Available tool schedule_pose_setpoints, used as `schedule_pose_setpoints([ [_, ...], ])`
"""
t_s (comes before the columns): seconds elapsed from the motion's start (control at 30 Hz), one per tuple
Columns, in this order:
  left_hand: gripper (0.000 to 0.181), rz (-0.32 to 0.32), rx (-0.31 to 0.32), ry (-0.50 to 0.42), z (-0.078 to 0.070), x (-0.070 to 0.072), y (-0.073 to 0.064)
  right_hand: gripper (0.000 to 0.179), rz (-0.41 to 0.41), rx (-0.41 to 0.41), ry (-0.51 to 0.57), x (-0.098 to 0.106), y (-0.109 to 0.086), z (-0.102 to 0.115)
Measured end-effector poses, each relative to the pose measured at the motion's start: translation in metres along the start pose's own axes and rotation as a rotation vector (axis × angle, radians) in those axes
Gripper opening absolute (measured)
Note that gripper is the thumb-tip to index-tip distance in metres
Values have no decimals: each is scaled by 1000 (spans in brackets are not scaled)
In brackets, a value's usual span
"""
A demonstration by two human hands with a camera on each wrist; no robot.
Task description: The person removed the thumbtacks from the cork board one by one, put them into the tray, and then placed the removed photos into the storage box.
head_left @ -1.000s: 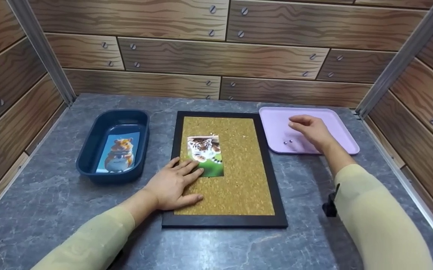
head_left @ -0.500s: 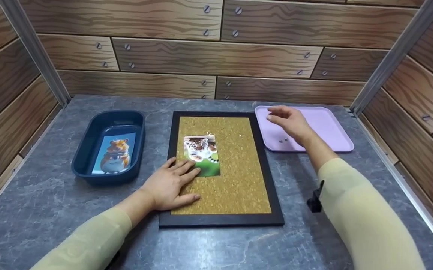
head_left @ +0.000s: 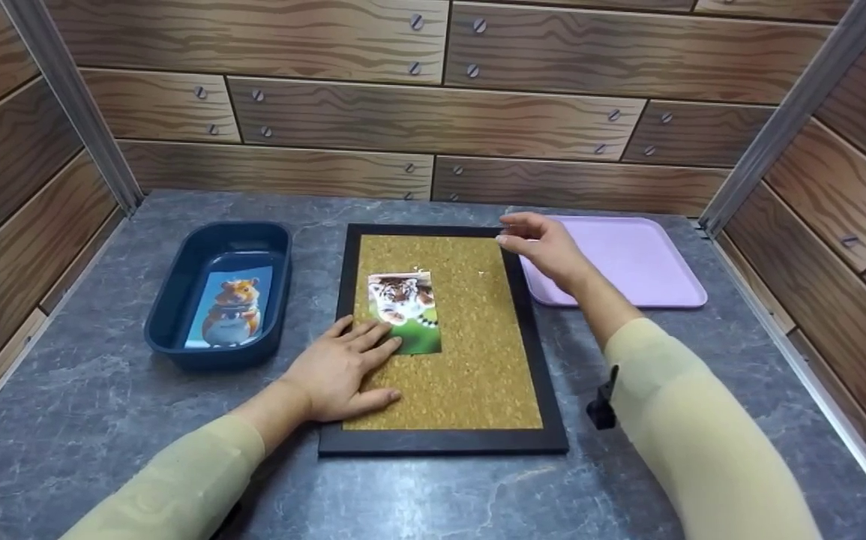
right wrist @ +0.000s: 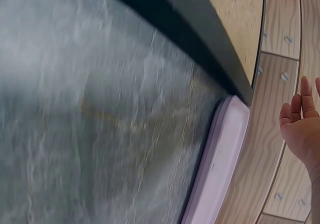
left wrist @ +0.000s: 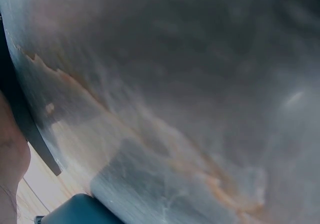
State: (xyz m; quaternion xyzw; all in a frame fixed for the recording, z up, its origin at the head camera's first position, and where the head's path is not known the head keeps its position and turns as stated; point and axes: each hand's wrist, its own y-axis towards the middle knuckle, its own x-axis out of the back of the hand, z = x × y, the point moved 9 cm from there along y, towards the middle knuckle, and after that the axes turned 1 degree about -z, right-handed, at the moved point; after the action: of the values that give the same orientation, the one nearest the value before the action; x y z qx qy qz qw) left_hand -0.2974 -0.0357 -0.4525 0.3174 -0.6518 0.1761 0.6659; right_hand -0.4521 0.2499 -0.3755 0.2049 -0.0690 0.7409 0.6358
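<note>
My left hand point(head_left: 343, 371) lies flat, fingers spread, across the left frame of a corkboard point(head_left: 485, 352). Its fingertips rest on the lower left of a tiger photo point(head_left: 414, 322). Small shiny specks point(head_left: 419, 268) show at the photo's top edge, and another glint point(head_left: 482, 272) lies farther right on the cork. My right hand point(head_left: 545, 247) hovers over the board's top right corner, thumb and forefinger bent toward each other; I cannot tell whether something tiny is between them. In the right wrist view, part of the right hand point(right wrist: 302, 126) shows at the right edge.
A lilac tray point(head_left: 635, 259) touches the board's right side, partly covered by my right forearm. To the left stands a deep blue bin point(head_left: 283, 300) holding a hamster picture point(head_left: 232, 311). Wood-patterned walls point(head_left: 343, 112) enclose the grey marbled table point(head_left: 88, 405).
My right hand has moved left from over the tray to the board's top right corner. Two small silver pieces on the tray are now hidden behind my right arm. The left hand stays put.
</note>
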Motion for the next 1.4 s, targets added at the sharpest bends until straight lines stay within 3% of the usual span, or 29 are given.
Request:
schedule_pose_setpoints([
  [0.47, 85, -1, 1, 0, 0, 1, 0, 48, 19, 26, 144, -50, 8, 10],
  [0.73, 85, 3, 6, 9, 1, 0, 0, 49, 50, 19, 164, -72, 10, 9],
  [1.17, 85, 21, 4, 5, 1, -1, 1, 54, 124, -22, 30, -98, 8, -5],
  [1.4, 85, 18, 5, 3, 1, -1, 0, 56, 160, -51, 60, -109, 8, -12],
])
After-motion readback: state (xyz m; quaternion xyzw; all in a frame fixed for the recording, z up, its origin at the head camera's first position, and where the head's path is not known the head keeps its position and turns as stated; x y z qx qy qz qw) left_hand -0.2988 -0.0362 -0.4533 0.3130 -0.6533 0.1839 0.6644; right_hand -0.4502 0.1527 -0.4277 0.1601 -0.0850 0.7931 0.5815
